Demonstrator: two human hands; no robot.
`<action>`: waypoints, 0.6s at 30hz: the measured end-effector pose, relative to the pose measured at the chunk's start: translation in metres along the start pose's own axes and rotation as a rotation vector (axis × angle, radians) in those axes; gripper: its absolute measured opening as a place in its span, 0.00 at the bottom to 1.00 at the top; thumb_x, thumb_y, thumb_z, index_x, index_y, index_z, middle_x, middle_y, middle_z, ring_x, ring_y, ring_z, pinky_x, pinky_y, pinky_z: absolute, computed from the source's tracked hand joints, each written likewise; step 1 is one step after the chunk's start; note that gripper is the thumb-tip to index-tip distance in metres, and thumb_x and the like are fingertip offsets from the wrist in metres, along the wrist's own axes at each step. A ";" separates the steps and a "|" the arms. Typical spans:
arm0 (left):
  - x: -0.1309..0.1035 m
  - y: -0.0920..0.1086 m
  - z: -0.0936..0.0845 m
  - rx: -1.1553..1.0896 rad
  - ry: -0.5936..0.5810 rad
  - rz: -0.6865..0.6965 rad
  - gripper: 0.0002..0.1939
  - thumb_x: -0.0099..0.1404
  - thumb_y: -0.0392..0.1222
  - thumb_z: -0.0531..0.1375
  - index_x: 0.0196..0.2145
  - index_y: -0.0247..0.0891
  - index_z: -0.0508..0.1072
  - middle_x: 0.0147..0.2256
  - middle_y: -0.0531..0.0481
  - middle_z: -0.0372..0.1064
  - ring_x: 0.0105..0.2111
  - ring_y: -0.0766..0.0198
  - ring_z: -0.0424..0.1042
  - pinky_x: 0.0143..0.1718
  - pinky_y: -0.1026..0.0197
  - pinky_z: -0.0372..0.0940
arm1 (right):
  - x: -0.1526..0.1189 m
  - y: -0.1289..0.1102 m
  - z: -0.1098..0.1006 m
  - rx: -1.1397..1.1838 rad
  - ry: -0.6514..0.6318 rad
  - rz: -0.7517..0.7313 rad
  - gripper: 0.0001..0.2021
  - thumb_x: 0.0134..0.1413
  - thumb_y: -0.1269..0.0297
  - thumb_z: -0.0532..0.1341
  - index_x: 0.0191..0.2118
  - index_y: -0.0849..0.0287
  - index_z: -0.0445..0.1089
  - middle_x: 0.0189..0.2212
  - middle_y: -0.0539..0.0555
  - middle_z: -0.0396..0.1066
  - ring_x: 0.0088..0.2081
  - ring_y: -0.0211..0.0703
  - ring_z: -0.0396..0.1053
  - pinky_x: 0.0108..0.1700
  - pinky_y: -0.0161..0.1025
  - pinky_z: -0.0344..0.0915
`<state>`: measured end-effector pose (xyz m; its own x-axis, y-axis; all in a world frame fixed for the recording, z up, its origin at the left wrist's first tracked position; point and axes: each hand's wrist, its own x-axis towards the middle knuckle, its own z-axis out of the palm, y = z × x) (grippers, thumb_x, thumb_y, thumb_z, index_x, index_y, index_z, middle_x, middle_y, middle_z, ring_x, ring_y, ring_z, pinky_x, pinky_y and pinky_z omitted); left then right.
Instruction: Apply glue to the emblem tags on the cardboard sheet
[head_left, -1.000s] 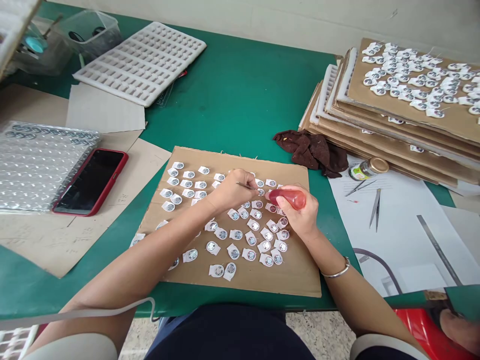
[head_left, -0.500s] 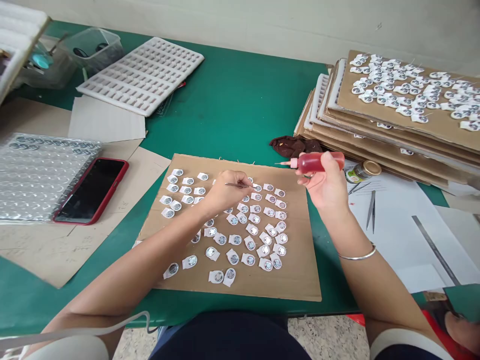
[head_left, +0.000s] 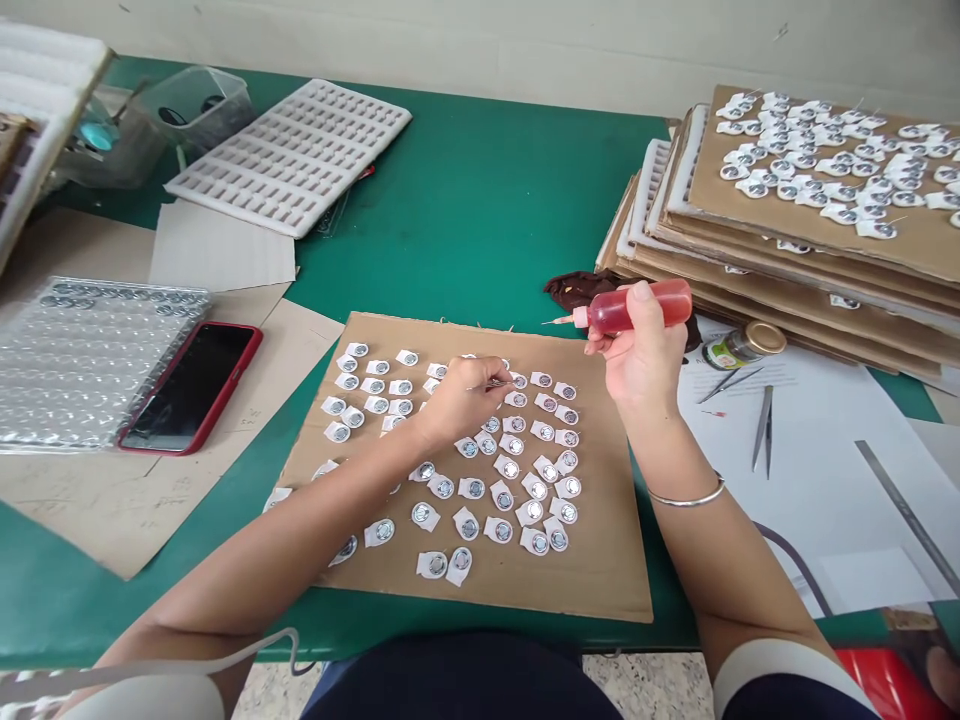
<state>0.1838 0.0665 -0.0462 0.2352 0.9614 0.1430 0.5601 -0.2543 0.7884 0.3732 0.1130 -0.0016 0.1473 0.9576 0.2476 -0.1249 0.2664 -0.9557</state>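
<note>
My left hand [head_left: 471, 402] is closed on a thin metal tool, apparently tweezers [head_left: 498, 384], over the upper middle of a cardboard sheet [head_left: 600, 575]. The tool's tip is at a small white tab with a round metallic disc [head_left: 519, 382]; I cannot tell whether they touch. Several similar pieces lie spread over the sheet, some hidden by my left arm. My right hand [head_left: 637, 362] grips a red squeeze bottle [head_left: 634, 306], raised above the sheet's upper right edge. Its needle tip [head_left: 556, 321] points left, apart from the pieces.
Stacked cardboard sheets [head_left: 795, 240] with similar pieces stand at right, beside a dark cloth [head_left: 574, 288]. A glass jar [head_left: 742, 345], loose tweezers [head_left: 763, 430] and a steel ruler [head_left: 904, 510] lie nearer. On the left are a phone [head_left: 191, 385], bubble-like plastic sheet [head_left: 90, 370] and white slotted tray [head_left: 300, 150].
The view has shifted slightly. My left hand stays near the same row, its tool tip slightly lower. My right hand still holds the bottle, now tilted slightly more with its needle end lower.
</note>
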 end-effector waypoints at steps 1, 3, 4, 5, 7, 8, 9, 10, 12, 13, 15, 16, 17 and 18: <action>0.000 0.000 0.000 0.004 0.002 0.002 0.03 0.56 0.34 0.60 0.27 0.34 0.74 0.24 0.51 0.71 0.22 0.70 0.66 0.23 0.67 0.59 | 0.000 0.000 -0.001 -0.013 -0.004 -0.005 0.14 0.55 0.49 0.56 0.34 0.55 0.63 0.22 0.49 0.66 0.20 0.38 0.65 0.17 0.37 0.60; 0.001 -0.001 0.001 0.006 0.011 0.011 0.03 0.56 0.34 0.60 0.27 0.34 0.74 0.23 0.51 0.71 0.22 0.70 0.66 0.23 0.67 0.59 | 0.001 -0.001 -0.001 -0.029 -0.003 -0.006 0.13 0.55 0.49 0.55 0.34 0.55 0.63 0.23 0.50 0.66 0.20 0.39 0.66 0.17 0.38 0.60; 0.001 -0.001 0.001 0.006 0.013 0.018 0.03 0.56 0.33 0.60 0.27 0.34 0.74 0.23 0.51 0.71 0.22 0.70 0.66 0.23 0.67 0.59 | 0.001 -0.001 -0.001 -0.028 0.005 0.002 0.13 0.55 0.50 0.56 0.33 0.55 0.64 0.23 0.50 0.66 0.20 0.39 0.66 0.17 0.38 0.59; 0.000 -0.001 0.002 0.004 0.014 0.026 0.03 0.56 0.33 0.60 0.27 0.34 0.74 0.23 0.51 0.71 0.22 0.70 0.66 0.23 0.67 0.59 | 0.001 -0.001 0.000 -0.018 0.021 0.017 0.13 0.54 0.50 0.57 0.33 0.55 0.64 0.22 0.50 0.66 0.20 0.39 0.66 0.17 0.38 0.59; 0.000 -0.001 0.002 -0.004 0.012 0.047 0.03 0.56 0.33 0.59 0.27 0.34 0.74 0.23 0.51 0.71 0.22 0.70 0.66 0.24 0.67 0.59 | 0.000 -0.002 0.001 0.007 0.051 0.050 0.12 0.53 0.52 0.58 0.33 0.55 0.64 0.22 0.49 0.66 0.20 0.39 0.66 0.16 0.37 0.59; -0.001 -0.001 0.002 -0.009 0.011 0.055 0.03 0.56 0.32 0.59 0.27 0.34 0.74 0.24 0.51 0.71 0.22 0.70 0.66 0.24 0.67 0.59 | 0.000 -0.002 0.001 0.016 0.059 0.062 0.12 0.53 0.52 0.58 0.33 0.56 0.64 0.22 0.49 0.66 0.20 0.39 0.66 0.17 0.37 0.59; -0.001 -0.001 0.002 -0.013 0.009 0.060 0.04 0.56 0.32 0.59 0.27 0.34 0.74 0.24 0.51 0.71 0.23 0.70 0.66 0.25 0.67 0.60 | 0.000 -0.002 0.002 0.023 0.064 0.069 0.12 0.53 0.52 0.58 0.33 0.56 0.64 0.22 0.49 0.66 0.20 0.39 0.66 0.17 0.37 0.59; -0.002 0.000 0.002 -0.012 0.007 0.064 0.04 0.56 0.32 0.59 0.27 0.34 0.74 0.23 0.51 0.71 0.22 0.70 0.66 0.25 0.67 0.60 | 0.000 -0.003 0.002 0.029 0.063 0.075 0.12 0.53 0.52 0.58 0.33 0.56 0.64 0.22 0.49 0.66 0.20 0.39 0.66 0.17 0.37 0.59; -0.002 0.000 0.001 0.004 -0.003 0.068 0.05 0.56 0.32 0.58 0.27 0.34 0.74 0.23 0.51 0.70 0.22 0.70 0.65 0.24 0.66 0.59 | -0.001 -0.003 0.002 0.035 0.055 0.082 0.12 0.53 0.52 0.59 0.33 0.56 0.64 0.22 0.49 0.67 0.20 0.38 0.66 0.17 0.37 0.59; -0.002 0.001 0.001 0.017 -0.011 0.076 0.05 0.56 0.32 0.58 0.26 0.34 0.74 0.22 0.52 0.70 0.21 0.70 0.65 0.23 0.67 0.58 | -0.001 -0.003 0.002 0.035 0.051 0.084 0.12 0.52 0.52 0.59 0.33 0.56 0.64 0.22 0.49 0.67 0.20 0.38 0.66 0.17 0.37 0.59; -0.002 0.002 0.001 0.042 -0.020 0.107 0.06 0.56 0.31 0.57 0.25 0.34 0.73 0.22 0.52 0.69 0.20 0.71 0.64 0.23 0.66 0.57 | -0.001 -0.001 0.003 0.021 0.034 0.085 0.13 0.52 0.52 0.59 0.33 0.56 0.64 0.22 0.49 0.68 0.20 0.39 0.66 0.17 0.37 0.59; -0.002 0.003 0.001 0.058 -0.023 0.126 0.06 0.56 0.31 0.56 0.24 0.34 0.72 0.21 0.52 0.69 0.20 0.71 0.63 0.23 0.66 0.56 | -0.002 0.000 0.003 0.008 0.019 0.086 0.13 0.52 0.51 0.59 0.33 0.56 0.64 0.22 0.49 0.68 0.20 0.39 0.66 0.17 0.37 0.59; -0.002 0.003 0.001 0.077 -0.029 0.143 0.07 0.56 0.31 0.56 0.24 0.34 0.72 0.21 0.53 0.68 0.20 0.71 0.63 0.23 0.66 0.56 | -0.002 0.002 0.003 -0.007 0.001 0.086 0.13 0.52 0.50 0.59 0.33 0.56 0.65 0.22 0.49 0.68 0.20 0.39 0.67 0.17 0.37 0.59; -0.002 0.004 0.001 0.100 -0.038 0.158 0.07 0.57 0.31 0.55 0.23 0.34 0.71 0.20 0.53 0.67 0.20 0.71 0.62 0.23 0.66 0.56 | -0.003 0.004 0.003 -0.026 -0.023 0.092 0.14 0.53 0.49 0.58 0.33 0.56 0.65 0.21 0.49 0.68 0.20 0.40 0.67 0.17 0.37 0.59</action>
<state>0.1861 0.0636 -0.0440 0.3558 0.9042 0.2362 0.5892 -0.4132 0.6943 0.3693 0.1112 -0.0057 0.1138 0.9801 0.1624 -0.1115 0.1750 -0.9782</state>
